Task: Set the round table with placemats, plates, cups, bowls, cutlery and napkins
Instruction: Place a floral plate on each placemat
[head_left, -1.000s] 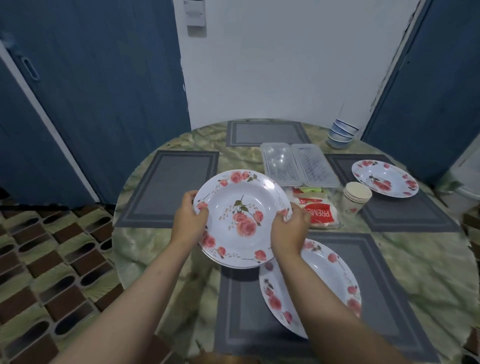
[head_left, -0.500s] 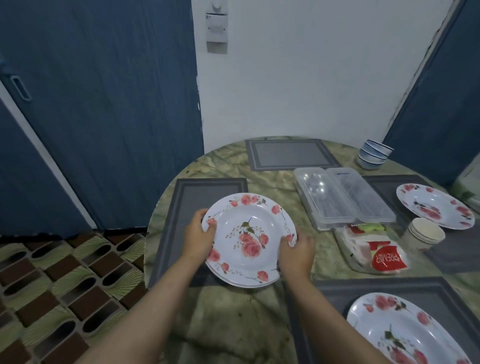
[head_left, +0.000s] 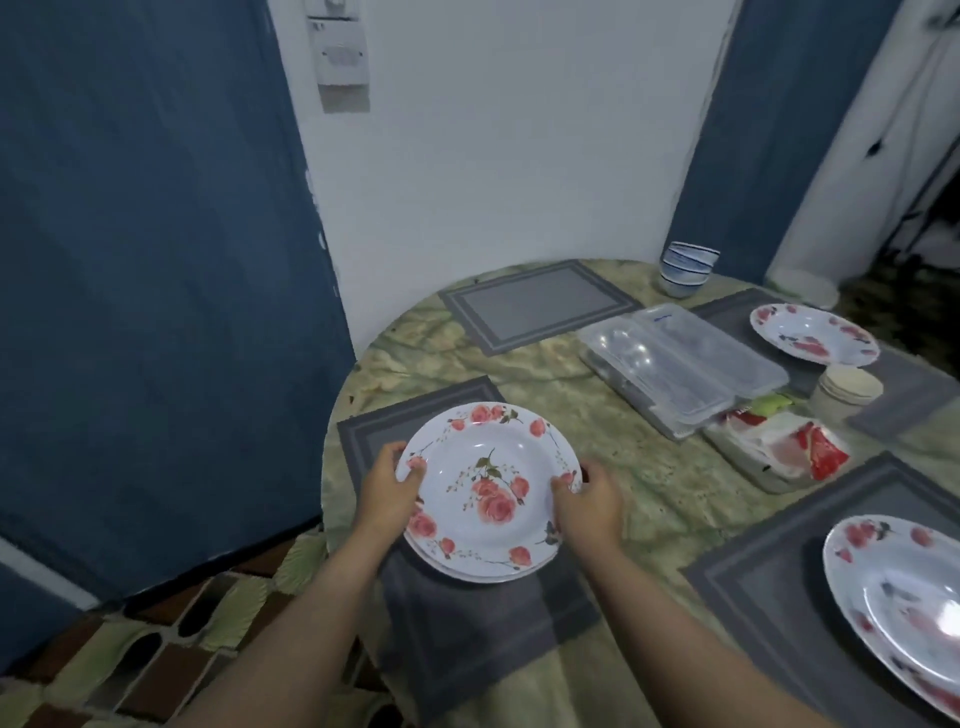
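Green marbled cloth covers the round desk (head_left: 597, 436), which stands against a white wall between blue doors, over a patterned tiled floor. Counted: four grey placemats, one stack of plates (head_left: 488, 493) in hand, two single plates, one bowl stack (head_left: 685, 270), one cup stack (head_left: 849, 392), one clear cutlery box (head_left: 680, 366), one napkin pack (head_left: 779, 454). The left hand (head_left: 387, 491) and right hand (head_left: 592, 499) each form a grip curled on opposite rims of the stack, low over the left placemat (head_left: 467, 623).

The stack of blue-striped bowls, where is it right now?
In the head view, the stack of blue-striped bowls stands at the round table's far edge, beside the blue door.
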